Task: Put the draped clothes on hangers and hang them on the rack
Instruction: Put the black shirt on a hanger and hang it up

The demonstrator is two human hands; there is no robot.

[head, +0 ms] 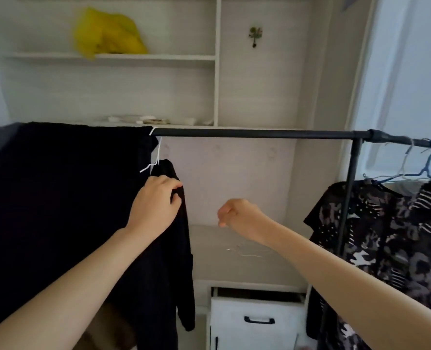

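Garment (181, 261) on white hanger (156, 157), pinched in left hand (156, 200); right hand (242, 215) curled, empty.

Looking like a home bedrm/closet nook: garment rack (259, 134) w/ clothes (169, 261) hanging, built-in shelves (108, 57) standing behind, white drawer unit (257, 309) sitting below.

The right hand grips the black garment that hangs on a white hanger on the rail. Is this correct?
No. The left hand grips the black garment that hangs on a white hanger on the rail, as the head view shows.
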